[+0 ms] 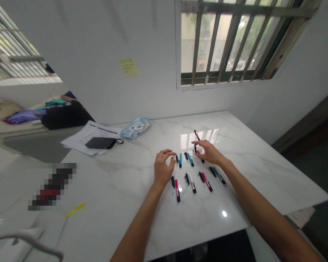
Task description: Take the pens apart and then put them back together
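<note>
Several slim pens lie in loose rows on a white marble table (pixel 120 189), with red, teal and black barrels. My left hand (pixel 162 167) hovers with curled fingers just left of a black pen (pixel 177 159) and a teal pen (pixel 180 160). My right hand (pixel 209 153) reaches over the far end of the rows, its fingertips at a red pen (pixel 199 153). Another red-and-black pen (pixel 197 134) lies alone beyond that hand. Neither hand shows anything held.
Papers (pixel 90 138) lie at the back left under a black pouch (pixel 101 142), beside a crumpled plastic packet (pixel 136 128). A pixelated object (pixel 53 187) and a yellow strip (pixel 75 210) lie at the left. The table's right edge (pixel 287 171) drops away.
</note>
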Demonstrator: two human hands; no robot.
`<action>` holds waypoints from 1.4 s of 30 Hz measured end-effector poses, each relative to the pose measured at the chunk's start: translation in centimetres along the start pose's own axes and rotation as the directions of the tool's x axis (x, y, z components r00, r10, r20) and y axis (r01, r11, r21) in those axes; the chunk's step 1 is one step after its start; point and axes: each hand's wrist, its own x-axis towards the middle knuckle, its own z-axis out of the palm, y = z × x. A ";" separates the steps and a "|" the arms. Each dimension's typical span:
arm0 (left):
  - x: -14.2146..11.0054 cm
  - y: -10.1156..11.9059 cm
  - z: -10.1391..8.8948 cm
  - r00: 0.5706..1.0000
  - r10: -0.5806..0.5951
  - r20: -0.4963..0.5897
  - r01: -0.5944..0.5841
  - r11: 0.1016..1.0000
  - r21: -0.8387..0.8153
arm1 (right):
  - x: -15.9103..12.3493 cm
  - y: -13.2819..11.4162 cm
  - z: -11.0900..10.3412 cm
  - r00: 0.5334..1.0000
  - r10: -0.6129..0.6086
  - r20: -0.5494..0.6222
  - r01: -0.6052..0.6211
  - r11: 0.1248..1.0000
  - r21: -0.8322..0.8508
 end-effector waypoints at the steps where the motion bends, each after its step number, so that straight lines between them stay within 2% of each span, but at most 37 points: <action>1: 0.0 0.1 0.1 0.999 -0.042 0.023 0.044 0.997 -0.062 | 0.0 -1.1 0.1 0.999 -0.033 -0.041 0.033 0.999 0.006; 3: -0.1 0.2 0.4 0.987 -0.134 0.091 0.149 0.971 -0.189 | 0.1 -3.7 0.7 0.990 -0.122 -0.073 0.126 0.991 0.052; 6: -0.3 0.0 0.8 0.956 -0.230 0.184 0.279 0.905 -0.320 | 0.0 -7.1 1.9 0.974 -0.219 -0.054 0.225 0.965 0.133; 9: -0.3 -0.3 1.0 0.937 -0.272 0.219 0.338 0.860 -0.381 | 0.0 -7.9 2.7 0.969 -0.243 -0.033 0.245 0.948 0.203; 12: -0.1 -0.1 1.0 0.929 -0.305 0.208 0.367 0.825 -0.429 | 0.5 -5.8 2.5 0.986 -0.154 -0.071 0.166 0.958 0.233; 15: 0.1 0.3 0.9 0.901 -0.376 0.218 0.434 0.753 -0.495 | 1.3 -2.3 1.9 0.985 0.014 -0.174 0.004 0.994 0.105; 18: 0.2 0.4 0.6 0.851 -0.453 0.266 0.516 0.623 -0.588 | 1.9 0.5 1.8 0.983 0.139 -0.122 -0.143 0.989 -0.027; 20: 0.2 0.2 0.5 0.821 -0.485 0.302 0.553 0.538 -0.637 | 2.1 1.4 2.0 0.978 0.199 -0.070 -0.203 0.977 -0.062; 22: 0.2 -0.2 0.4 0.805 -0.497 0.324 0.569 0.494 -0.657 | 2.2 1.6 2.3 0.971 0.235 -0.039 -0.236 0.970 -0.048; 24: 0.2 -0.6 0.4 0.812 -0.494 0.310 0.559 0.510 -0.653 | 2.2 1.4 2.4 0.970 0.239 -0.039 -0.239 0.971 -0.006; 26: 0.3 -0.8 0.4 0.838 -0.478 0.265 0.529 0.585 -0.615 | 2.2 0.9 2.3 0.967 0.233 -0.101 -0.226 0.971 0.072; 28: 0.3 -0.8 0.5 0.871 -0.443 0.215 0.482 0.678 -0.556 | 2.1 0.1 2.2 0.947 0.261 -0.186 -0.214 0.947 0.240; 30: 0.3 -0.7 0.6 0.900 -0.397 0.180 0.431 0.745 -0.510 | 1.7 -1.0 2.3 0.927 0.322 -0.195 -0.190 0.847 0.496; 33: 0.2 -0.3 0.9 0.924 -0.344 0.169 0.382 0.783 -0.490 | 1.0 -2.8 3.4 0.936 0.345 -0.073 -0.168 0.617 0.769; 36: 0.0 -0.2 1.1 0.934 -0.307 0.181 0.356 0.796 -0.489 | 0.5 -4.4 4.7 0.951 0.307 0.021 -0.187 0.523 0.832; 42: -0.3 -0.1 1.2 0.947 -0.258 0.192 0.319 0.825 -0.467 | 0.4 -5.5 5.1 0.962 0.271 0.036 -0.186 0.552 0.813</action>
